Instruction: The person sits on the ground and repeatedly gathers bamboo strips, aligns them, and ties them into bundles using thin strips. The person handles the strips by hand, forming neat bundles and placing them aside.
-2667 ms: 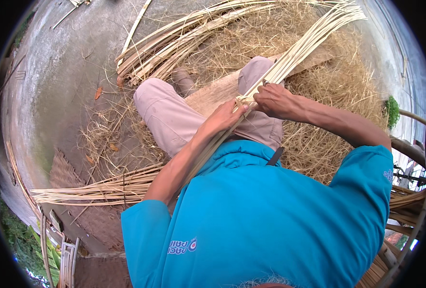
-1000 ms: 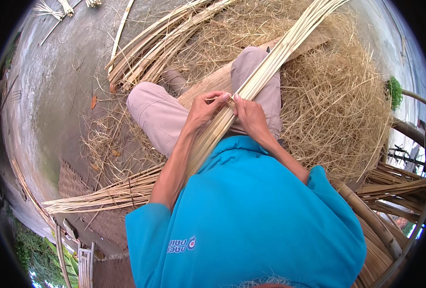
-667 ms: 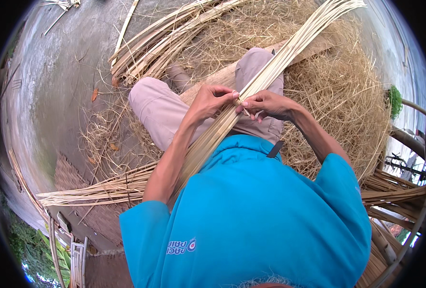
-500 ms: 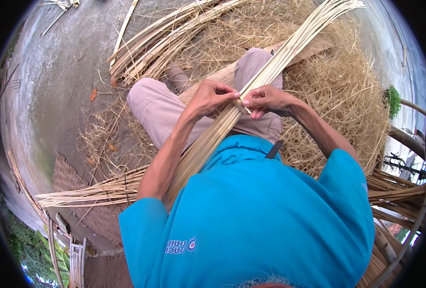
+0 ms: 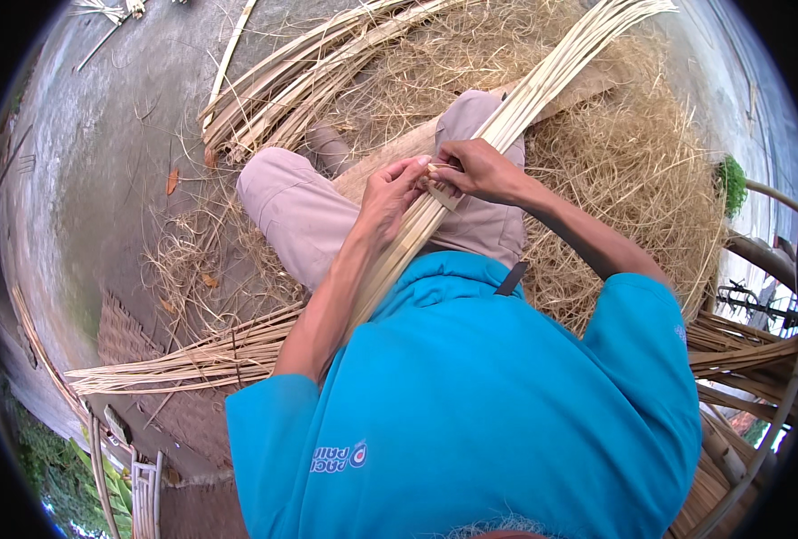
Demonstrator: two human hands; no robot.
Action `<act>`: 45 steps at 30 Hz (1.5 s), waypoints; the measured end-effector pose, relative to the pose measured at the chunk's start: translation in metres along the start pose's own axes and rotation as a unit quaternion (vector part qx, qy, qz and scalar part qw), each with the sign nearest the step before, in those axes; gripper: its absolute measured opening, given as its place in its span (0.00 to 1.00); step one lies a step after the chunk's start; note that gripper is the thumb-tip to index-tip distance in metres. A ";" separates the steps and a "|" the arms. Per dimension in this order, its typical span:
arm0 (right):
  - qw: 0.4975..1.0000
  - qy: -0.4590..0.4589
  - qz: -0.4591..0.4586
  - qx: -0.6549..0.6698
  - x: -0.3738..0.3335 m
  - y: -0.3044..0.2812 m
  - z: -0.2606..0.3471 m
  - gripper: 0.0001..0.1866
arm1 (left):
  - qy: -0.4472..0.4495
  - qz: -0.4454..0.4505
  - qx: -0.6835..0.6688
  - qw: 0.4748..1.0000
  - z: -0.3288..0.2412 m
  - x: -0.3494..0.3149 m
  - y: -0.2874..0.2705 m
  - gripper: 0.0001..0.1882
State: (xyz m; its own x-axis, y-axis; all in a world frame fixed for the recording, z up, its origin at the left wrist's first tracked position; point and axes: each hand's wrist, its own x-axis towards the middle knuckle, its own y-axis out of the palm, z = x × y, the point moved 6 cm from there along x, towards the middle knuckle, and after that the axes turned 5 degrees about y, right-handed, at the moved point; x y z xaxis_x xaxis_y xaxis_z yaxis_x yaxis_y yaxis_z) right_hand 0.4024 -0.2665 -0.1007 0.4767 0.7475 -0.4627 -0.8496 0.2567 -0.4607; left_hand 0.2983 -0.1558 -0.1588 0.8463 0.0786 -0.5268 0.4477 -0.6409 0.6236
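A long bundle of pale split bamboo strips [image 5: 556, 72] lies slantwise across my lap, from beside my left arm up to the far right. A thin flat tie strip [image 5: 444, 194] goes across the bundle at its middle. Just above it, my left hand [image 5: 393, 192] and my right hand [image 5: 476, 170] meet with fingertips pinched together. Both pinch the ends of this tie strip, and the right hand is bent over the bundle. The part of the tie beneath the bundle is hidden.
Curly bamboo shavings [image 5: 632, 207] heap up on the right and ahead. Longer bamboo slats [image 5: 291, 85] lie at the far left. Another strip bundle [image 5: 183, 359] rests by my left elbow, over a woven mat [image 5: 134, 337]. A wooden plank [image 5: 578, 97] runs under my knees.
My right hand has moved left and upward, turning over the bundle toward my left hand. My left hand has shifted slightly left and down. The tie's ends are now brought together.
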 end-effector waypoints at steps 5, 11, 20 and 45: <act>0.989 0.023 -0.016 0.145 -0.002 0.008 -0.013 0.11 | 0.005 0.042 0.047 0.998 -0.002 0.002 0.001 0.17; 0.997 0.052 0.016 0.058 0.002 0.001 -0.009 0.11 | 0.098 0.050 0.188 0.976 -0.015 -0.001 0.007 0.16; 0.988 -0.001 -0.123 0.093 -0.025 0.009 -0.004 0.08 | 0.208 0.066 0.410 0.885 -0.043 -0.002 0.027 0.13; 0.946 0.098 -0.262 0.163 -0.061 0.031 -0.035 0.10 | 0.256 0.129 0.627 0.725 -0.044 0.005 0.059 0.12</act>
State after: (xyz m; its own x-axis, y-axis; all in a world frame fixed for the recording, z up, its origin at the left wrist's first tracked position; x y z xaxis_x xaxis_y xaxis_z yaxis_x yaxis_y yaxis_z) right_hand 0.3553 -0.3254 -0.1134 0.8574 0.3457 -0.3813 -0.4941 0.7603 -0.4217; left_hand 0.3418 -0.1595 -0.0994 0.9950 -0.1001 -0.0031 -0.0870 -0.8496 -0.5203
